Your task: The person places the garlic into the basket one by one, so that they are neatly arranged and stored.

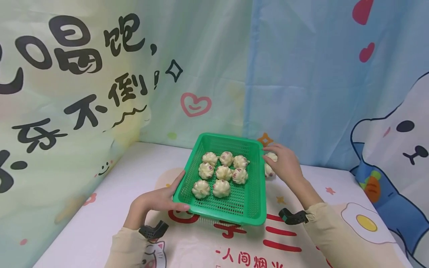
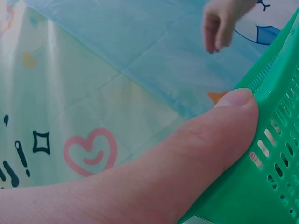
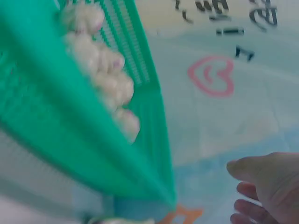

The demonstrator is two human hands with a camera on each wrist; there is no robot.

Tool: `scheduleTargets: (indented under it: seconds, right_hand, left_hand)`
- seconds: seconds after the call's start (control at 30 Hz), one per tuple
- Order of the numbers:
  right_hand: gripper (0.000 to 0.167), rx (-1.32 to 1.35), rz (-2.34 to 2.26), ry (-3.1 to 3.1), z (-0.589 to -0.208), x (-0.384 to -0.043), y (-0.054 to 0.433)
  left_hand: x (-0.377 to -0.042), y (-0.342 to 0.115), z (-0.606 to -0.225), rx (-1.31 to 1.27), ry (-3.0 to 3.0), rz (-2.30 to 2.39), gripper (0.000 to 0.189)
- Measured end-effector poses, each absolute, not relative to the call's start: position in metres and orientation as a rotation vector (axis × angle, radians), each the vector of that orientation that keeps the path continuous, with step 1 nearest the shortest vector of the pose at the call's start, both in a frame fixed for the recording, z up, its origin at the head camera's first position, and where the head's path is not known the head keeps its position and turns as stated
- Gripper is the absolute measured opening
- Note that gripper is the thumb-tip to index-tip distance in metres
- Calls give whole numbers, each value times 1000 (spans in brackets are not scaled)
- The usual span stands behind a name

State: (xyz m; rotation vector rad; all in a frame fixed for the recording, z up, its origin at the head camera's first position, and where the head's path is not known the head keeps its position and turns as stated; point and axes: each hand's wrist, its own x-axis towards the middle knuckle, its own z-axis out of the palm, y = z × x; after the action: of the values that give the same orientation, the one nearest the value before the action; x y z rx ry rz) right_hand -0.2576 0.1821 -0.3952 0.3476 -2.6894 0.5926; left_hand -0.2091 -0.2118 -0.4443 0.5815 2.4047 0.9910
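A green perforated plastic basket point(image 1: 256, 201) stands tilted toward me over the table. It holds several cream-coloured, ribbed round pieces with reddish flecks, like garlic bulbs point(image 1: 221, 188). My left hand point(image 1: 161, 199) grips the basket at its near left corner. In the left wrist view the left thumb point(image 2: 201, 140) lies along the rim, and the other fingers are hidden. My right hand point(image 1: 285, 162) hovers just past the right rim, fingers loosely bent. The right wrist view shows this hand point(image 3: 275, 186) apart from the basket with nothing in it. Partly behind it is a whitish object point(image 1: 269, 173), kind unclear.
The table point(image 1: 134, 175) has a white printed cover with red lettering and a fried-egg picture point(image 1: 365, 223). Printed curtains point(image 1: 214, 67) hang behind it and on the left. A dark wrist device point(image 1: 293, 216) sits on each sleeve.
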Motion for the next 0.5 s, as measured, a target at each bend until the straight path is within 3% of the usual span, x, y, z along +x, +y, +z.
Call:
scheduleTargets:
  seconds: [0.27,0.5]
  right_hand:
    - [28,374,701,-2558,-458,-275,219]
    - [44,427,698,-2532,-508,-284,238]
  left_hand:
    - [-210,-214,-443,595,2406,1006,117]
    - [-211,-212,-445,611,2394,1019,116]
